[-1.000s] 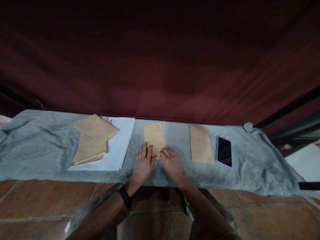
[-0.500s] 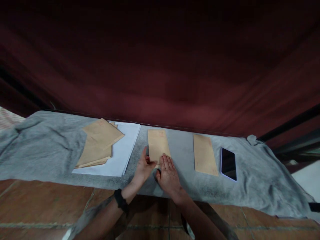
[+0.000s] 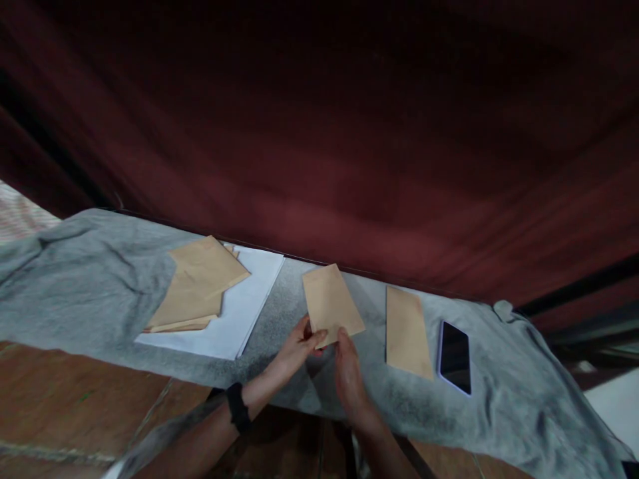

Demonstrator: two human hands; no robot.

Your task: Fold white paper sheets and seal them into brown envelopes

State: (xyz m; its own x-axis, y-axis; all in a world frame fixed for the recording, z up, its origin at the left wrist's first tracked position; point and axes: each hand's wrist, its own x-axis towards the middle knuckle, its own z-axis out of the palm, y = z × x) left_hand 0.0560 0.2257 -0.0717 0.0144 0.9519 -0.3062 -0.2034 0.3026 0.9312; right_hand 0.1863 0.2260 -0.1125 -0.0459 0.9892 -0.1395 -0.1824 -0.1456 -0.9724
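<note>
Now lifted from flat: envelope (image 3: 330, 303), near edge pinched by left hand (image 3: 293, 351) and right hand (image 3: 348, 376), over grey cloth (image 3: 269, 316).

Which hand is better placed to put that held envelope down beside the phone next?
Probably the right hand: it is at the near edge of the held envelope, on the side towards the phone. The left hand is farther away.

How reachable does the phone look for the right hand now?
Probably within reach, yes: nothing covers the phone and only a flat envelope lies between, though the right hand holds the raised envelope.
</note>
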